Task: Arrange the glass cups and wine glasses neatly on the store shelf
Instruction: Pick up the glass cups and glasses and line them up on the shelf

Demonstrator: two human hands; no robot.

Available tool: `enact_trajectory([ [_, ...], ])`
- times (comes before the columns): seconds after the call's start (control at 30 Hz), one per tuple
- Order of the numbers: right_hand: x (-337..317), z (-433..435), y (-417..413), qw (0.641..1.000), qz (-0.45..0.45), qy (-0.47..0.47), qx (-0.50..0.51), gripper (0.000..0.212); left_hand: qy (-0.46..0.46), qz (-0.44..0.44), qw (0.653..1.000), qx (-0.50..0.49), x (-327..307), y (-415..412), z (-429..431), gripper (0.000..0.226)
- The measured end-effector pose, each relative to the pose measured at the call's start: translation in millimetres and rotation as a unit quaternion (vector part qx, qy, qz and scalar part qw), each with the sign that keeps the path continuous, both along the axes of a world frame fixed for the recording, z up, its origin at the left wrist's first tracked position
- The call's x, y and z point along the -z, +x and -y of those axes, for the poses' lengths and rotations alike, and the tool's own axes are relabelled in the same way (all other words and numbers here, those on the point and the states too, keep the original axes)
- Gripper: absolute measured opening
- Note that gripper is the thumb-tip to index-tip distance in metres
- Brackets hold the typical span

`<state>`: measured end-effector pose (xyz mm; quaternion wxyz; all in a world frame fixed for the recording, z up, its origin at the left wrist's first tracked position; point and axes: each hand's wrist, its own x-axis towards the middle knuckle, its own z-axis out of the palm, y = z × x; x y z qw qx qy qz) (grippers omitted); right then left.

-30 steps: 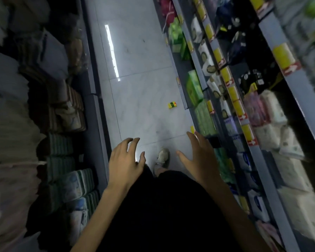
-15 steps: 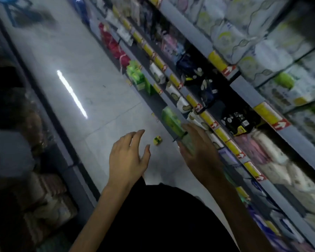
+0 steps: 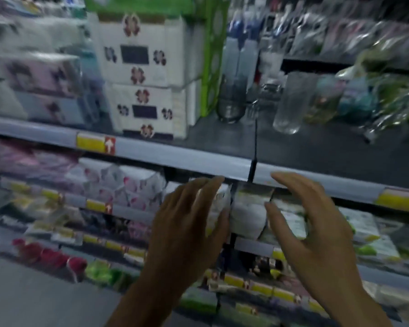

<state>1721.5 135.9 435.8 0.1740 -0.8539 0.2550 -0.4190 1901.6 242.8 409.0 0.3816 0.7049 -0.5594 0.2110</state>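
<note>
Both hands empty, fingers spread: left hand (image 3: 187, 223) and right hand (image 3: 316, 223) near the shelf (image 3: 175, 159) edge, tall glass (image 3: 293, 102) standing beyond, far right.

Two bare hands — left hand (image 3: 187, 232) and right hand (image 3: 316, 234), fingers spread, holding nothing — hover before a store shelf (image 3: 175, 159) where a tall glass cup (image 3: 293, 102) and a darker glass (image 3: 232, 100) stand beside stacked tissue packs (image 3: 142, 76).

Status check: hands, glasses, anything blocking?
Left hand and right hand open, empty, below the shelf edge. Tall glass and short glass upright on shelf, untouched. Tissue packs beside them, nothing in front.
</note>
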Motion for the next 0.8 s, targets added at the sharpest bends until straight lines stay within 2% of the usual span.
enact_trajectory([
  [0.17, -49, 79, 23, 0.991, 0.022, -0.036, 0.125, 0.045, -0.025, 0.064, 0.998, 0.013, -60, 31, 98, 0.056],
  [0.33, -82, 160, 58, 0.982, -0.024, -0.019, 0.189, 0.087, 0.041, 0.071, 0.994, -0.069, -113, 59, 182, 0.08],
  [0.4, -88, 178, 70, 0.979, -0.045, -0.005, 0.199, 0.092, 0.07, 0.059, 0.991, -0.095, -121, 69, 204, 0.082],
  [0.47, -91, 187, 78, 0.977, -0.056, 0.007, 0.204, 0.088, 0.108, 0.046, 0.987, -0.111, -123, 76, 219, 0.076],
  [0.53, -90, 191, 83, 0.977, -0.057, 0.014, 0.204, 0.074, 0.124, 0.05, 0.984, -0.118, -120, 81, 225, 0.065],
  [0.6, -89, 193, 86, 0.976, -0.053, 0.026, 0.21, 0.065, 0.121, 0.045, 0.986, -0.109, -117, 82, 228, 0.057],
  [0.8, -89, 192, 98, 0.976, -0.001, 0.032, 0.215, 0.056, 0.095, -0.028, 0.993, -0.066, -111, 80, 231, 0.048],
])
